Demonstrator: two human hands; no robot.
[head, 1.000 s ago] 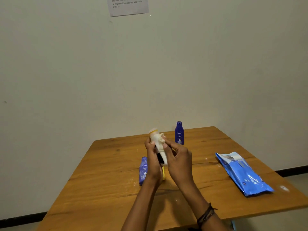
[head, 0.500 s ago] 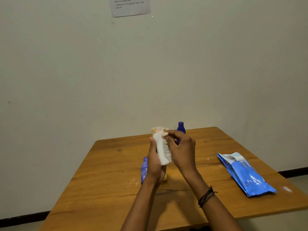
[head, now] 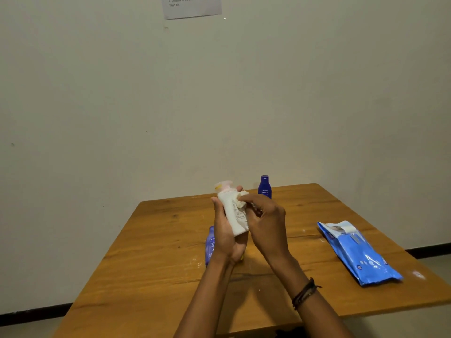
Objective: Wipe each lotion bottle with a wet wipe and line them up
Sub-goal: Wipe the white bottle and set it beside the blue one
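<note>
Head view: L hand (head: 225,240) is curled round the lower half of a white lotion bottle (head: 231,213) and holds it up over the middle of the table (head: 158,252). Cap end is up, tilted a bit left. Thumb lies along the bottle's left side, w/ a fingertip showing by the neck.

R hand (head: 266,220), fingers bent, pinches a wadded white wet wipe (head: 241,200) against the bottle's upper right side.

Dark blue Nivea bottle (head: 264,187) stands upright near the table's far edge, behind the hands. A paler blue Nivea bottle (head: 210,243) lies flat on the table, mostly hidden behind the L hand.

Blue wet-wipe pack (head: 358,252) lies flat on the table's right side, well apart from the bottles. Dark cord bracelet (head: 305,292) on R wrist. Printed sheet (head: 192,7) on the wall up top, cut off by the frame edge.
</note>
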